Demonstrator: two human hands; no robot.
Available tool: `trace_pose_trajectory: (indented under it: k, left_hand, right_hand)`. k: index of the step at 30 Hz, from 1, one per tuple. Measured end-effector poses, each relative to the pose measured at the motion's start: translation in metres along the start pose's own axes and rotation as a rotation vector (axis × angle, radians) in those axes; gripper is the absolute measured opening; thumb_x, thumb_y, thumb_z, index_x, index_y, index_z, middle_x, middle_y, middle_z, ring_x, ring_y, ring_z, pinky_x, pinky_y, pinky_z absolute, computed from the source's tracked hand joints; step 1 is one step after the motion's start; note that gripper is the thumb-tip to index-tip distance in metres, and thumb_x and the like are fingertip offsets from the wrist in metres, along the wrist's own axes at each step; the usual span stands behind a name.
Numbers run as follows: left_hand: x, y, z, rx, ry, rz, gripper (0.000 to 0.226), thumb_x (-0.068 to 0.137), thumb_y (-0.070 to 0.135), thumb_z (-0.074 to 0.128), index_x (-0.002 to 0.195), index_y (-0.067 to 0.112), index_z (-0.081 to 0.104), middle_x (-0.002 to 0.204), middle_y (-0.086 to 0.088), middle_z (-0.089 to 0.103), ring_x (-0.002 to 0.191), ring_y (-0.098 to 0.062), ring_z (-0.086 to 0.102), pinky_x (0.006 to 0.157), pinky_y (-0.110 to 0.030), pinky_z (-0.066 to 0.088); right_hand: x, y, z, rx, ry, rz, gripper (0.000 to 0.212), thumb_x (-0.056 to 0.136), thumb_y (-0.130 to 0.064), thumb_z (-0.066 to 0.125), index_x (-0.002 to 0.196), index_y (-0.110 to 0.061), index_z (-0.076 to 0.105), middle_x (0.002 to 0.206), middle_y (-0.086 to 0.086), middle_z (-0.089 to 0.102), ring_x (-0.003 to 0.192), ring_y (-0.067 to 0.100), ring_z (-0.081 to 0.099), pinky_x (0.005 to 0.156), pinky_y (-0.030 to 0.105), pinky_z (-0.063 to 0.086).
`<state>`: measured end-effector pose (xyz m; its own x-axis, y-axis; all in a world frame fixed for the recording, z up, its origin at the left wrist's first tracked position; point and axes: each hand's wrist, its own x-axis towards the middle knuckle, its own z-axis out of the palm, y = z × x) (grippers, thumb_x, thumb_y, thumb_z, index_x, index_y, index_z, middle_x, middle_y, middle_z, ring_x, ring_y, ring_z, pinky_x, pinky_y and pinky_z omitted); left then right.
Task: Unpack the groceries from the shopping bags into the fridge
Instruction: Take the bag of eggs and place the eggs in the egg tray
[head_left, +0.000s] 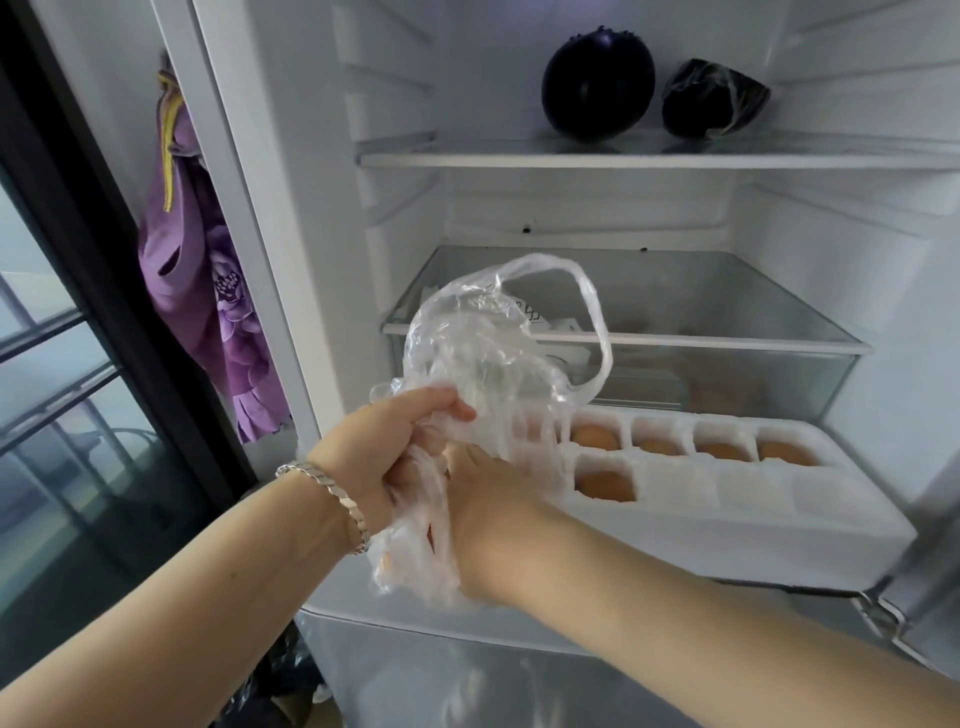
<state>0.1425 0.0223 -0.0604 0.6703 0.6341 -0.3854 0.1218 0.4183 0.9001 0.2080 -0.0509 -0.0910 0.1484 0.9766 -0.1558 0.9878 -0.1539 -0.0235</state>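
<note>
The shopping bag (478, 358), thin clear plastic, is held up in front of the open fridge (322, 208), and I start my sweep from the left. Well to the left of the fingers, a purple cloth (208, 291) hangs beside the fridge's outer wall. Next comes the left hand (395, 447), a metal bracelet (332, 499) on its wrist. Its fingers are curled tight around the bunched middle of the bag, and the thumb is pressed onto the plastic on top. The bag's loose mouth and one handle loop balloon up above those fingers, while the rest hangs crumpled below them. Something faintly orange shows through the lower folds, though I cannot tell what it is.

Just right of the left fingers, touching the bag from underneath, is the right hand (488, 514). Its fingers are buried in the plastic, so I cannot tell whether they are spread or pinching anything.

Further right, beyond both hands, a white egg tray (727, 519) sits on the bottom shelf. It has five brown eggs (595, 436) in its cups, four along the back row and one in front. High above the fingers, on the top shelf, a bare aubergine (597, 83) stands beside a film-wrapped aubergine (714, 98).
</note>
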Motion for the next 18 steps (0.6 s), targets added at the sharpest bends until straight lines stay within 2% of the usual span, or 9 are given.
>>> trace_pose_trajectory:
  k: [2,4,7,10,12,13,14,16,18]
  left_hand:
    - [0.000,-0.002,0.002,-0.021,0.006,0.011,0.039,0.088,0.022,0.060,0.051,0.011,0.064,0.052,0.001,0.038,0.032,-0.008,0.034,0.042,-0.019,0.036]
    - [0.002,-0.002,0.003,-0.051,0.039,0.022,0.039,0.089,0.021,0.059,0.052,0.011,0.062,0.042,0.004,0.040,0.026,-0.004,0.033,0.034,-0.012,0.033]
    - [0.002,-0.002,0.006,-0.102,0.061,0.026,0.035,0.090,0.022,0.057,0.057,0.011,0.059,0.032,0.008,0.036,0.023,-0.003,0.034,0.032,-0.009,0.032]
    - [0.002,0.000,0.008,-0.132,0.095,0.034,0.038,0.090,0.024,0.058,0.053,0.014,0.061,0.032,0.008,0.036,0.026,-0.002,0.034,0.039,-0.013,0.034]
    - [0.004,0.002,0.009,-0.155,0.112,0.043,0.032,0.089,0.024,0.058,0.058,0.015,0.059,0.032,0.008,0.034,0.026,-0.002,0.029,0.037,-0.013,0.030]
    - [0.004,0.002,0.009,-0.172,0.114,0.045,0.029,0.089,0.024,0.058,0.061,0.015,0.058,0.032,0.008,0.033,0.026,-0.002,0.027,0.036,-0.013,0.028]
    - [0.003,0.002,0.010,-0.187,0.111,0.047,0.027,0.088,0.023,0.058,0.063,0.015,0.057,0.033,0.009,0.033,0.026,-0.001,0.025,0.033,-0.011,0.025]
    - [0.003,0.003,0.011,-0.212,0.097,0.050,0.028,0.089,0.023,0.057,0.063,0.014,0.056,0.034,0.009,0.032,0.025,-0.001,0.023,0.028,-0.008,0.020]
    - [0.002,0.005,0.012,-0.247,0.082,0.053,0.030,0.091,0.021,0.055,0.062,0.013,0.056,0.033,0.009,0.030,0.024,-0.001,0.020,0.026,-0.007,0.017]
  right_hand:
    - [0.002,0.002,0.003,-0.057,-0.045,0.011,0.076,0.086,-0.017,0.060,0.147,-0.013,0.014,0.143,0.012,0.018,0.135,0.028,0.018,0.112,0.036,0.020]
    - [0.004,0.003,0.005,-0.076,-0.048,-0.004,0.075,0.086,-0.021,0.060,0.147,-0.012,0.016,0.144,0.013,0.017,0.135,0.031,0.014,0.113,0.038,0.017]
    - [0.007,0.005,0.011,0.039,0.053,-0.028,0.075,0.085,-0.026,0.062,0.145,-0.018,0.018,0.141,0.012,0.018,0.130,0.031,0.026,0.113,0.037,0.022]
    - [0.007,0.009,0.015,0.169,0.123,-0.044,0.061,0.085,-0.024,0.062,0.136,-0.019,0.028,0.130,0.009,0.026,0.112,0.028,0.042,0.103,0.036,0.035]
    - [0.006,0.012,0.015,0.282,0.196,-0.043,0.038,0.085,-0.021,0.061,0.117,-0.018,0.040,0.113,0.003,0.036,0.097,0.025,0.047,0.092,0.037,0.043]
    - [0.005,0.012,0.015,0.288,0.237,-0.051,0.029,0.085,-0.019,0.060,0.105,-0.021,0.040,0.101,0.001,0.036,0.089,0.022,0.047,0.085,0.037,0.044]
    - [0.003,0.012,0.013,0.262,0.245,-0.041,0.028,0.084,-0.015,0.061,0.098,-0.021,0.037,0.094,-0.001,0.033,0.082,0.020,0.043,0.079,0.035,0.043]
    - [-0.002,0.015,0.009,0.252,0.213,-0.016,0.023,0.085,-0.008,0.060,0.100,-0.015,0.043,0.092,0.002,0.036,0.081,0.020,0.040,0.075,0.035,0.042]
    - [-0.007,0.017,0.007,0.245,0.241,-0.034,0.027,0.088,-0.004,0.056,0.114,-0.007,0.052,0.095,0.006,0.044,0.084,0.022,0.045,0.079,0.035,0.044]
